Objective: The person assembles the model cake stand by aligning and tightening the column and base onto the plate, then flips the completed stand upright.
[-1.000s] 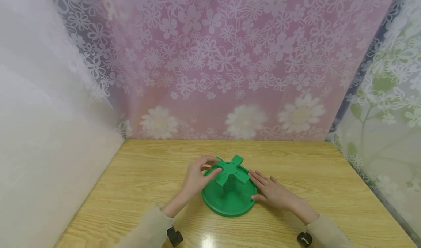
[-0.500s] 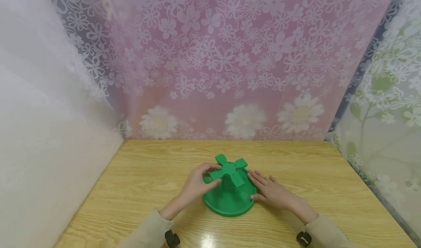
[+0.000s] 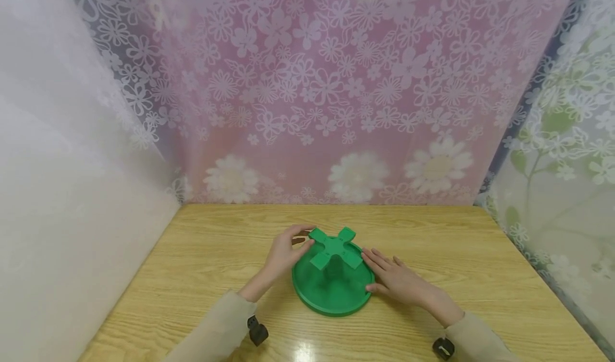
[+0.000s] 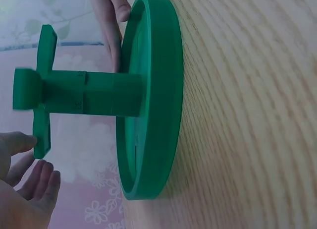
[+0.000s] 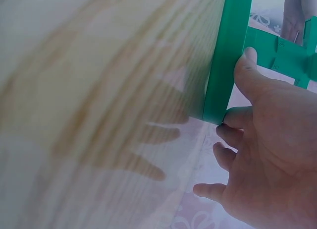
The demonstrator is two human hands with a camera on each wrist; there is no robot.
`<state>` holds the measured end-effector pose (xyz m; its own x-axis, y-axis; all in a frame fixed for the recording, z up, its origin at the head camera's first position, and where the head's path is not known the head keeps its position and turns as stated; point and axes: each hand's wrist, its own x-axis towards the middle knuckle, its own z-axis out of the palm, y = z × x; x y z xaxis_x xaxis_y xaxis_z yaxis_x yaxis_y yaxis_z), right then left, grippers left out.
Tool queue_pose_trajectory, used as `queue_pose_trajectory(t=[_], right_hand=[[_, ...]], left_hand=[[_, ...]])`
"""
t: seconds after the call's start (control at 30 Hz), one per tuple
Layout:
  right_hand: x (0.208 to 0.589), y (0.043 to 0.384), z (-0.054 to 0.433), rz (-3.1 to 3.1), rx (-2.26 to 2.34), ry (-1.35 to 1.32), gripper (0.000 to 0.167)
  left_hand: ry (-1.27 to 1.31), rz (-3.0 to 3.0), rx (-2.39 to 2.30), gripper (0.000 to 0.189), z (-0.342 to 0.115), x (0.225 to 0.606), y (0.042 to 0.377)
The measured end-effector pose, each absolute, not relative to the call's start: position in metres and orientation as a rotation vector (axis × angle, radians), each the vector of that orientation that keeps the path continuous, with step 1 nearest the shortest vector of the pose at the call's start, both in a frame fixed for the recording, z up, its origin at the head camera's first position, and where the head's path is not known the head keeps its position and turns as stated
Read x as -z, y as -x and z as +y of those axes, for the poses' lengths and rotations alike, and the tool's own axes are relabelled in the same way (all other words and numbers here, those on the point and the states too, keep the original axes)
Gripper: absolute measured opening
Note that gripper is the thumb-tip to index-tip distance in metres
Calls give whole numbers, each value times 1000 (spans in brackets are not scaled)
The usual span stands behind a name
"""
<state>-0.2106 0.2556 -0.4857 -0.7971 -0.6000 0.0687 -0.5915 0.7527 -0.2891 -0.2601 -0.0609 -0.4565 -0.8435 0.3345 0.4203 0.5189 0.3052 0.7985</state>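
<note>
A green plastic stand stands upright on the table, its round base edged by a raised rim. From the middle rises a column with small markings, topped by a cross-shaped piece. My left hand is at the back left arm of that cross, pinching the arm's end between thumb and fingers in the left wrist view. On the other side, my right hand rests against the base's right rim. Its fingers are straight and spread, and the thumb touches the rim.
The wooden table runs back to a pink flowered curtain. A pale wall covering borders the left side and a leafy patterned one the right. Dark wrist devices sit near both sleeves.
The cross-shaped top has turned, its arms now pointing in different directions. My left hand has shifted slightly with it, while the base and my right hand stay in place.
</note>
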Motion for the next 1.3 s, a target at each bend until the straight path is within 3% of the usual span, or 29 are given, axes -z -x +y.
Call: queue_pose_trajectory(t=[0.23,0.5,1.3], right_hand=[[478,207,252,2878,476,927,78],[478,208,253,2883,433,881,78],[480,211,254,2876,424,878,78]], left_hand=[[788,-2254,1621,29,-56,452,248],[909,-2419,1587,45,-59,455,234],[1042,-2537,1473,38,-66,450,244]])
